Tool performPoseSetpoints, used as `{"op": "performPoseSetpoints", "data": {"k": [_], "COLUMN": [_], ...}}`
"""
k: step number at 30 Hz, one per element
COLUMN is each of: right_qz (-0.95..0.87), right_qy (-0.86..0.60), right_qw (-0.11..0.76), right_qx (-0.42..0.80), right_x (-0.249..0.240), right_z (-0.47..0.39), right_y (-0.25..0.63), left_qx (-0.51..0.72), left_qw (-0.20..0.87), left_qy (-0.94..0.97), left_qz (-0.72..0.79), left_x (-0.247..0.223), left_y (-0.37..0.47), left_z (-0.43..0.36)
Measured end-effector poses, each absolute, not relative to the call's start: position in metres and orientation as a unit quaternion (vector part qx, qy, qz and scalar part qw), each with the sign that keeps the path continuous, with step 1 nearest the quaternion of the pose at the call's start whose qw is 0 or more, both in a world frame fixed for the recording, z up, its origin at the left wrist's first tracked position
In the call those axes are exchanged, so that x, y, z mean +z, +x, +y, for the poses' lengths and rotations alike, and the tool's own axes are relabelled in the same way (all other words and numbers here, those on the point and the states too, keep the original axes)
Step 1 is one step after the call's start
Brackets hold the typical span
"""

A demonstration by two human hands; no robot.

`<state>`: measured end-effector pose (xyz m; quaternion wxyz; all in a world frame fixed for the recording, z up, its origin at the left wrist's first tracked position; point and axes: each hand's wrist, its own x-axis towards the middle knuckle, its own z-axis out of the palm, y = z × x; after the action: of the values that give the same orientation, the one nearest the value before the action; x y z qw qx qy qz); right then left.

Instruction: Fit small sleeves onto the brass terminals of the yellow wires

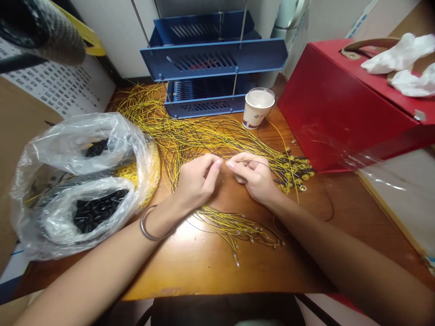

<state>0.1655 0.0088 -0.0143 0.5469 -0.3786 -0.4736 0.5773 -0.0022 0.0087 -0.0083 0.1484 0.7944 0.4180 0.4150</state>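
My left hand (199, 179) pinches a thin wire between thumb and forefinger above the middle of the table. Just to its right, my right hand (253, 174) pinches wire too, the fingertips of both hands nearly meeting. A loose bundle of yellow and black wires (210, 131) spreads behind and under the hands. At its right end lie several black pieces with yellow hexagonal rings (294, 174). In front of my hands, a smaller bunch of wire ends (234, 226) fans out, tipped with small shiny parts. What sits right between the fingertips is too small to make out.
Clear plastic bags (30, 181) at left hold black caps (100, 210) and yellow rings (131, 174). A blue tiered tray (214, 59) stands at the back, with a paper cup (256, 108) beside it. A red box (326, 108) borders the right side.
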Motion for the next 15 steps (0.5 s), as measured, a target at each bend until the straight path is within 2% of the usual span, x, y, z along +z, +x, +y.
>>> {"op": "performPoseSetpoints", "data": {"k": [8, 15], "right_qz": [-0.436, -0.451], "right_qy": [-0.392, -0.401], "right_qw": [0.561, 0.551], "right_qx": [0.584, 0.577], "right_x": [-0.0204, -0.0173], "right_z": [0.012, 0.0113], "right_y": [0.1651, 0.1646], "left_qx": [0.507, 0.483], "left_qw": [0.149, 0.106], "left_qy": [0.741, 0.784], "left_qz": [0.415, 0.374], "left_x": [-0.0051, -0.0095], "left_y": [0.0005, -0.001], "left_z": [0.0059, 0.0051]}}
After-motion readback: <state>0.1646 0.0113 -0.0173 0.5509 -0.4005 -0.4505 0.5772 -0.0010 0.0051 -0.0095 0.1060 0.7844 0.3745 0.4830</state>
